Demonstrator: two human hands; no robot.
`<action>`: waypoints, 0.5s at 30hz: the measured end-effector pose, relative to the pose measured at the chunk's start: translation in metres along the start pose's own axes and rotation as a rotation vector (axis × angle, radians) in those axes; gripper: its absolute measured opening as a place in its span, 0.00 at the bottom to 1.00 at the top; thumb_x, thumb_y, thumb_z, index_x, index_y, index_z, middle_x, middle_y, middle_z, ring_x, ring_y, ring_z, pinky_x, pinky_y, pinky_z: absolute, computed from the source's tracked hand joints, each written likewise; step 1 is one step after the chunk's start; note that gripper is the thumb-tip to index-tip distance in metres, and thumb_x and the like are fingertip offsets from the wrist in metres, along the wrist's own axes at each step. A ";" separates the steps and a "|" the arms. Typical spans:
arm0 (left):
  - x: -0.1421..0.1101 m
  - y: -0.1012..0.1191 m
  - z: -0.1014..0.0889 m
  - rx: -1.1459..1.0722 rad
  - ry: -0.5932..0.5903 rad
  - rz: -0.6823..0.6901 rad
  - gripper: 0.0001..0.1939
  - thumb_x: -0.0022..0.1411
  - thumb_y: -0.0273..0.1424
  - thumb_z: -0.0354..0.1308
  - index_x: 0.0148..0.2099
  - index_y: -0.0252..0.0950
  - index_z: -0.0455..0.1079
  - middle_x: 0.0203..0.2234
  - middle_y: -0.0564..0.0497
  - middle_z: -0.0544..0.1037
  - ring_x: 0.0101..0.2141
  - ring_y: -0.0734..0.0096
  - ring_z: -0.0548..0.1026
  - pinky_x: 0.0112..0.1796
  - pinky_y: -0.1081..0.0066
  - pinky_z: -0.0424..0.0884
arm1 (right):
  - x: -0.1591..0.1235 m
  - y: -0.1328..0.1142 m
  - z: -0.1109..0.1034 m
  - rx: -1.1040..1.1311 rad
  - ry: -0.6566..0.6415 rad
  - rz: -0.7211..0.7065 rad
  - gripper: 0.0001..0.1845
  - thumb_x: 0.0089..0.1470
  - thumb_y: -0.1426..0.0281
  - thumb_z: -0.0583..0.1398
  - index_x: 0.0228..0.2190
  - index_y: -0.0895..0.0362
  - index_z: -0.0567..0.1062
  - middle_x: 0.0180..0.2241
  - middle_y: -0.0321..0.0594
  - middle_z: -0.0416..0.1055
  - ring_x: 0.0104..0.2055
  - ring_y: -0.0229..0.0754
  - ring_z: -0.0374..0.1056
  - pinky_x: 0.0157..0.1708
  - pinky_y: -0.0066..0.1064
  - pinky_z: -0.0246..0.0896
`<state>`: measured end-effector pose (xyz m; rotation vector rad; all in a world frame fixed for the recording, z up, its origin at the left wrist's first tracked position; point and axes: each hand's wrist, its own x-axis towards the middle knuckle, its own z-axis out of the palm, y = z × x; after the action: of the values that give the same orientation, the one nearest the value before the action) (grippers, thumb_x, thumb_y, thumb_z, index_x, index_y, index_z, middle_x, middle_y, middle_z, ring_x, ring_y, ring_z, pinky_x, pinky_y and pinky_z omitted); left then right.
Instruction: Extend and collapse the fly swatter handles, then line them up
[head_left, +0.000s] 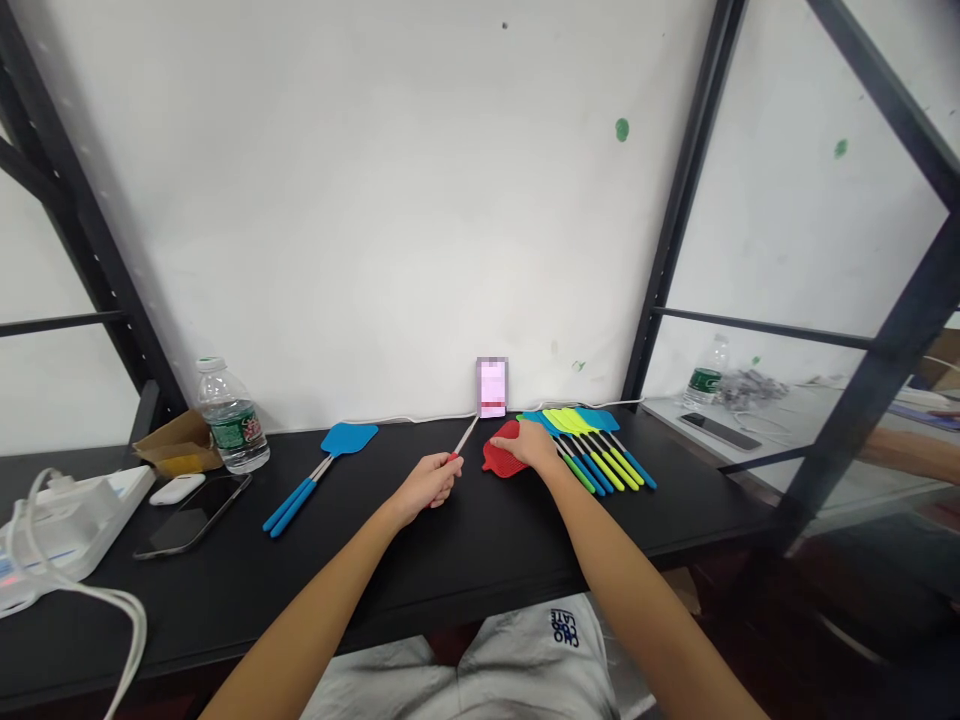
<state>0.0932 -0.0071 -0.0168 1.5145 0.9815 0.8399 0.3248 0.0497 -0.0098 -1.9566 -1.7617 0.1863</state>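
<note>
My left hand (429,487) is closed around the red handle of a thin metal rod (466,436), which slants up and right towards the propped phone. To its right, my right hand (534,447) grips a red mesh fly swatter head (502,455), fingers on its upper right part. Whether rod and head are joined I cannot tell. Just right of that hand lies a fanned row of several blue, yellow and green fly swatters (592,445), handles towards me. On the left lie blue fly swatters (319,475), their heads overlapping and two handles side by side.
A phone with a lit screen (492,388) leans on the wall. At left are a water bottle (234,420), cardboard box (176,447), white case (177,489), dark phone (193,515) and power strip (105,520) with cables. Black shelf posts (682,200) flank the black table (360,570).
</note>
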 end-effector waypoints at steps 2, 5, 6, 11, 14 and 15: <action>-0.003 0.002 0.001 0.113 0.013 0.029 0.20 0.59 0.50 0.50 0.31 0.37 0.59 0.14 0.62 0.53 0.14 0.82 0.50 0.17 0.77 0.47 | 0.003 0.002 0.001 0.036 0.049 -0.001 0.34 0.47 0.42 0.57 0.39 0.61 0.75 0.40 0.52 0.74 0.42 0.51 0.71 0.36 0.33 0.60; -0.008 0.003 0.000 0.434 0.111 0.204 0.20 0.60 0.48 0.49 0.27 0.36 0.60 0.16 0.59 0.58 0.17 0.79 0.57 0.21 0.75 0.51 | 0.008 0.006 -0.001 0.090 0.128 0.014 0.30 0.57 0.48 0.49 0.38 0.61 0.76 0.39 0.52 0.75 0.42 0.50 0.71 0.38 0.32 0.59; -0.009 0.003 -0.001 0.546 0.151 0.269 0.20 0.60 0.47 0.50 0.25 0.36 0.61 0.17 0.57 0.61 0.19 0.78 0.59 0.23 0.74 0.52 | 0.009 0.008 -0.002 0.106 0.153 0.016 0.30 0.60 0.51 0.46 0.38 0.61 0.76 0.39 0.53 0.75 0.42 0.49 0.71 0.39 0.32 0.59; -0.012 0.002 -0.006 0.794 0.229 0.328 0.20 0.62 0.44 0.48 0.24 0.37 0.59 0.17 0.56 0.64 0.21 0.75 0.62 0.25 0.73 0.52 | 0.009 0.012 -0.008 0.112 0.179 0.013 0.33 0.65 0.60 0.38 0.36 0.63 0.78 0.39 0.56 0.75 0.44 0.50 0.70 0.43 0.33 0.57; -0.011 0.002 -0.007 0.804 0.241 0.320 0.20 0.62 0.44 0.48 0.23 0.37 0.59 0.17 0.55 0.64 0.21 0.74 0.62 0.25 0.73 0.51 | 0.008 0.011 -0.007 0.095 0.164 0.018 0.33 0.65 0.61 0.39 0.37 0.63 0.79 0.40 0.57 0.75 0.45 0.52 0.70 0.44 0.34 0.57; -0.011 0.002 -0.007 0.803 0.241 0.317 0.19 0.62 0.44 0.49 0.23 0.37 0.59 0.17 0.55 0.64 0.21 0.74 0.62 0.25 0.73 0.51 | 0.008 0.011 -0.007 0.096 0.164 0.024 0.33 0.65 0.61 0.39 0.37 0.63 0.79 0.40 0.57 0.75 0.45 0.52 0.70 0.44 0.34 0.57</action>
<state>0.0825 -0.0142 -0.0140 2.3355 1.3742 0.9129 0.3387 0.0555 -0.0067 -1.8694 -1.5960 0.1135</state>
